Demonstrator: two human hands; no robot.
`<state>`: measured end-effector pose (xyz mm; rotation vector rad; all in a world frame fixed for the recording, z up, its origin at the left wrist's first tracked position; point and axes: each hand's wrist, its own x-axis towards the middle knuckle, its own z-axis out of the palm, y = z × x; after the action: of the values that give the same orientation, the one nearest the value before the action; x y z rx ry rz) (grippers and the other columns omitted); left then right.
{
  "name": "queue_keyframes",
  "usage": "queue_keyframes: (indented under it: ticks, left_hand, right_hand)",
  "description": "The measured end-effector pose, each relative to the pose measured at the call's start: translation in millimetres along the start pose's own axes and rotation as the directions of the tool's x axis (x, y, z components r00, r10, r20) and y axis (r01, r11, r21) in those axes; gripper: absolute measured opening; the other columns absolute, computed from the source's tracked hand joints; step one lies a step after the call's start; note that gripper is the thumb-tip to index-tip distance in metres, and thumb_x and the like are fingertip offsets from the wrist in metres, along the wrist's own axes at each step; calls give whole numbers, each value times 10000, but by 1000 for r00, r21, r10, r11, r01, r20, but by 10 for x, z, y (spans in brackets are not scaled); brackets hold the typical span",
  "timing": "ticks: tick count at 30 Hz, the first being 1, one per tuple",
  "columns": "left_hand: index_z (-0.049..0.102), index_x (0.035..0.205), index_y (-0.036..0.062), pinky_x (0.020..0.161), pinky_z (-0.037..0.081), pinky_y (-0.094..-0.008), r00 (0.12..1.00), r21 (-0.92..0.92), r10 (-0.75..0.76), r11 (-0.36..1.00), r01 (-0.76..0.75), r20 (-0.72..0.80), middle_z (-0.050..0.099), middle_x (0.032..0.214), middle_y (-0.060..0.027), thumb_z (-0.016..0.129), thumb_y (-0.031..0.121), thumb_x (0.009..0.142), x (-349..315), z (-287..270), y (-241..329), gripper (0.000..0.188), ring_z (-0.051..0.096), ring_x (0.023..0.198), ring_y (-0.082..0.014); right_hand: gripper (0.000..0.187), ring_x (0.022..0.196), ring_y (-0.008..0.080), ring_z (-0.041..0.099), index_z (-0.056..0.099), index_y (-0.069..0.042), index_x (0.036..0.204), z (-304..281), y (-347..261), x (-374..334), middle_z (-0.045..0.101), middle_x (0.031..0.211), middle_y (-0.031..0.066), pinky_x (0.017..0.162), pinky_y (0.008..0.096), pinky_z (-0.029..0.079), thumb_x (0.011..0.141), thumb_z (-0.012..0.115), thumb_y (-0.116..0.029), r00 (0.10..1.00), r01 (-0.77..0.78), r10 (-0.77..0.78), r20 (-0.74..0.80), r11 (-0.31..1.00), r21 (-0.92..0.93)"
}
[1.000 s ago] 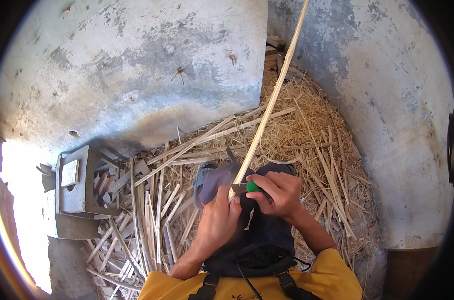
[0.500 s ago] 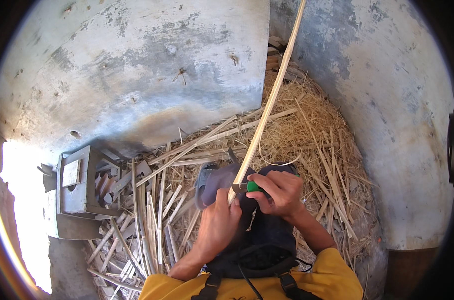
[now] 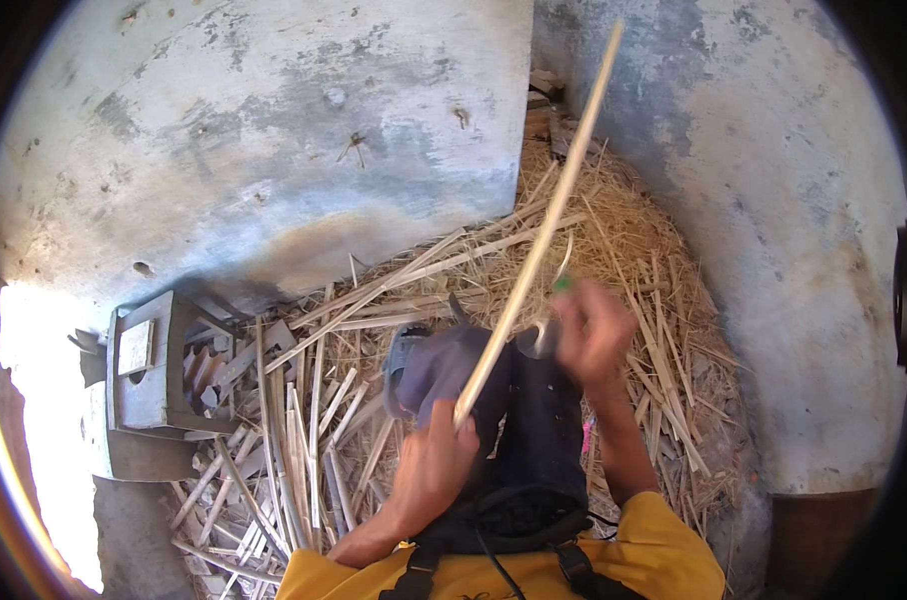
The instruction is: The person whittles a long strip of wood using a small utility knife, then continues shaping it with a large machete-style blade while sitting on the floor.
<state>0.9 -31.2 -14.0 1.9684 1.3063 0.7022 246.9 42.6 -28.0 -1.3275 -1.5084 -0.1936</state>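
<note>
My left hand [image 3: 432,462] is closed around the lower end of a long, pale bamboo or wood strip [image 3: 541,250]. The strip slants up and away to the right, its far end in front of the wall corner. To the right of the strip, and apart from it, my right hand [image 3: 598,335] is smeared by motion. A green knife handle [image 3: 563,285] shows at its fingers; the blade cannot be made out clearly. Beside this hand is a thin pale curl, blurred. Below the strip are my dark-trousered legs [image 3: 454,370].
A heap of fine shavings [image 3: 644,240] and loose strips covers the floor ahead and right. Several cut strips [image 3: 304,440] lie at the left near a grey wooden box [image 3: 164,360]. Worn, patchy walls [image 3: 274,130] stand close ahead and on the right [image 3: 794,250].
My right hand with the green-handled knife has moved from the strip's near end, up and to the right, away from it. The strip's far end has dropped into view; my left hand still grips it.
</note>
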Motion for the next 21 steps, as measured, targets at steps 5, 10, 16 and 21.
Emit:
queue_keyframes:
  ticks: [5,10,16,21]
  left_hand:
    - [491,1096,-4,587,441,-561,998,-66,-40,997,43,49,590,710,-281,556,95,1008,-190,19,-193,148,595,671,-522]
    - [457,1145,-11,615,468,-571,1000,-22,-9,1000,8,-19,621,758,-294,595,110,999,-49,-72,-184,235,625,715,-523]
    - [471,1136,-10,634,437,-558,996,-22,-59,998,58,-65,601,764,-277,568,137,1026,104,-132,-71,208,601,736,-520]
    - [491,1215,-32,658,447,-528,998,-26,-19,999,18,-52,623,823,-266,592,117,1022,147,-44,-2,263,601,753,-487]
  right_hand:
    - [333,541,112,527,750,-10,1064,-155,541,483,640,678,53,504,296,378,1046,620,-315,962,-273,271,-42,961,-45]
    - [294,576,86,467,715,-8,1055,-98,562,188,626,727,37,518,276,330,1078,547,-249,906,-422,398,145,878,227]
    - [217,579,188,618,693,-27,996,58,-68,-246,643,731,79,545,325,464,986,678,-244,969,-114,20,245,919,377]
    - [270,569,220,622,700,-57,982,-41,-338,-296,612,704,50,518,338,477,890,790,-294,887,124,-274,371,916,381]
